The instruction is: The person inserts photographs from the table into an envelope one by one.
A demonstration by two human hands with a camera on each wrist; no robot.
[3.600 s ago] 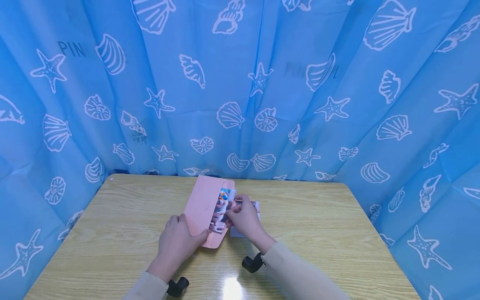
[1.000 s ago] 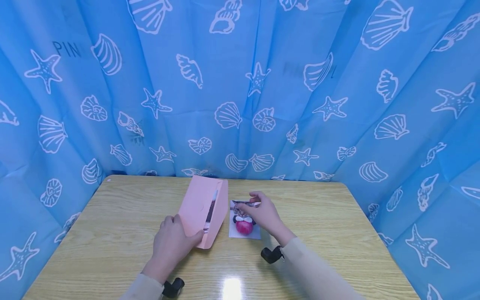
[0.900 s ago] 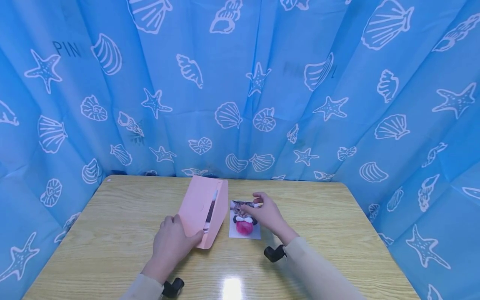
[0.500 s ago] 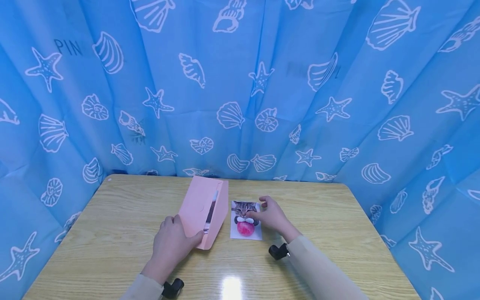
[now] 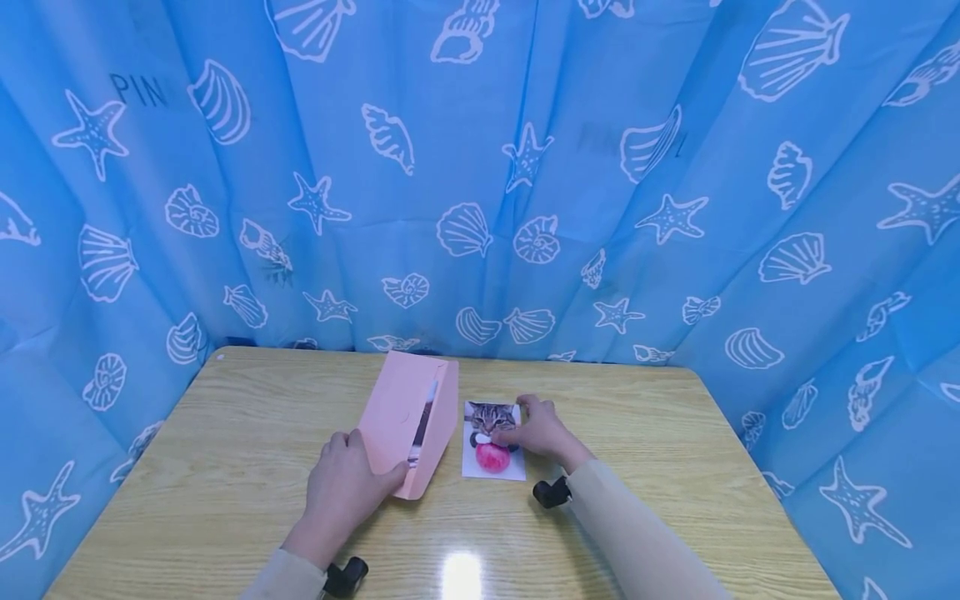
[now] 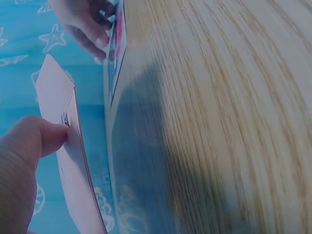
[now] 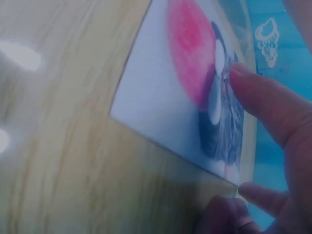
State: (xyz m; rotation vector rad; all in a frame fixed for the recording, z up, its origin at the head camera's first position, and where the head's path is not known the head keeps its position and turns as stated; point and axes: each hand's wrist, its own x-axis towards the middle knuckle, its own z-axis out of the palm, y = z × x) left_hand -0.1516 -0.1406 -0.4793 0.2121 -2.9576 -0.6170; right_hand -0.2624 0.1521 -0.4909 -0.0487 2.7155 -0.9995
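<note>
My left hand (image 5: 347,487) grips the lower edge of a pink envelope (image 5: 392,408), with the thumb over its front. The envelope's flap stands partly raised, and a strip of a picture card (image 5: 422,425) shows in its opening. In the left wrist view the envelope (image 6: 73,161) is tilted up off the table. To its right, a photo card (image 5: 480,467) of a tabby cat with a pink ball lies flat. My right hand (image 5: 542,429) is over that card's right side, thumb above the picture and fingers by the right edge. In the right wrist view the fingers look loosely spread, not pinching.
The wooden table (image 5: 637,467) carries the envelope and the cat card. A blue curtain (image 5: 480,167) with white shells and starfish hangs behind and along both sides. Small black wrist cameras (image 5: 551,492) sit below both hands.
Earlier, my right hand was at a polar-bear-like picture card in the envelope's opening; that card is now mostly inside. The right hand moved right to the cat card and lowered. The left hand kept its grip.
</note>
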